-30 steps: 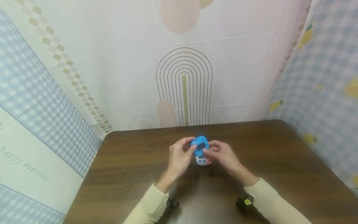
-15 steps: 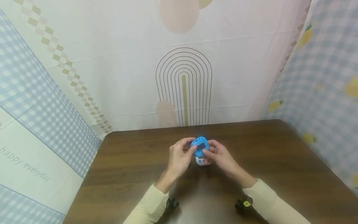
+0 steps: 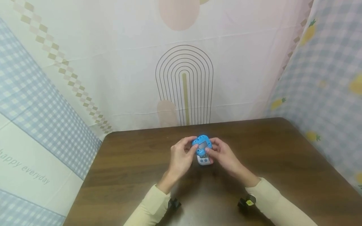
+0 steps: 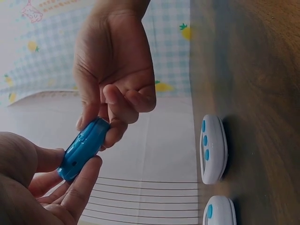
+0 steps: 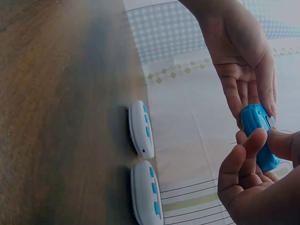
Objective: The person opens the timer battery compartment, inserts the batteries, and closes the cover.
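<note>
Both hands hold a blue digital timer (image 3: 203, 145) above the table, its grey screen facing the head camera. My left hand (image 3: 179, 159) pinches its left edge between thumb and fingers. On the opposite edge, my right hand (image 3: 227, 158) grips with the thumb on the front near the lower corner. In the left wrist view the timer (image 4: 83, 149) shows its thin side. Below and behind it, a white timer (image 3: 204, 161) with blue buttons and dark digits is partly hidden. A second white timer (image 5: 146, 194) shows beside the first in the right wrist view.
A brown wooden table (image 3: 127, 175) lies under the hands. A patterned white cloth (image 3: 127, 78) hangs behind it, with checked blue cloth (image 3: 319, 84) at the sides. Dark wrist-camera mounts (image 3: 174, 204) sit by both cuffs.
The blue timer has tilted slightly and its screen looks lighter. A right finger has moved off the white timer's buttons in the head view, which has shifted a little.
</note>
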Demonstrator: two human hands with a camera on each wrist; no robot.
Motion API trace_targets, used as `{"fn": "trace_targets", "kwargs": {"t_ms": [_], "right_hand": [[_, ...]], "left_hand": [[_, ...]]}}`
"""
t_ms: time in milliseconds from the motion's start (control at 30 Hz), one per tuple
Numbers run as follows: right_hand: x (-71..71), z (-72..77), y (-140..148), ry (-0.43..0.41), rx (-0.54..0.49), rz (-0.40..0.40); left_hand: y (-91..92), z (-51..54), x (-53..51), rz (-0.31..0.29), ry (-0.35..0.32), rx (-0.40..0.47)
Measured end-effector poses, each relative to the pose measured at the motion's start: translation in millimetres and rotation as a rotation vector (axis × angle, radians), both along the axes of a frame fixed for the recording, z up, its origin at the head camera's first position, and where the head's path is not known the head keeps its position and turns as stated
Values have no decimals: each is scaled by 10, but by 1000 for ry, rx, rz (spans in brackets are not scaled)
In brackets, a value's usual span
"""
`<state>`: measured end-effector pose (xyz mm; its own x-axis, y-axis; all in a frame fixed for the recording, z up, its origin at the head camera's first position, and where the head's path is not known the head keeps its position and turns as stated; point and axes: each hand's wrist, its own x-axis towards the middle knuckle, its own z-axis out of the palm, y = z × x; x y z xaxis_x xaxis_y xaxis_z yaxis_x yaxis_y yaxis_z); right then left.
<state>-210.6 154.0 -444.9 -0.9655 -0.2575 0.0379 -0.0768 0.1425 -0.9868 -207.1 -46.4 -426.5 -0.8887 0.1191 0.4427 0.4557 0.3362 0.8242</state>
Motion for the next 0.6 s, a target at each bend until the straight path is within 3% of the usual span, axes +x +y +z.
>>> {"fn": "trace_targets", "kwargs": {"t_ms": [233, 433, 600], "right_hand": [[31, 3, -17, -31, 6, -8], [26, 21, -50, -11, 3, -7], [55, 13, -53, -46, 22, -35]], "left_hand": [[13, -29, 11, 4, -7, -27], [34, -34, -1, 18, 35, -6], [54, -69, 16, 23, -2, -10]]}}
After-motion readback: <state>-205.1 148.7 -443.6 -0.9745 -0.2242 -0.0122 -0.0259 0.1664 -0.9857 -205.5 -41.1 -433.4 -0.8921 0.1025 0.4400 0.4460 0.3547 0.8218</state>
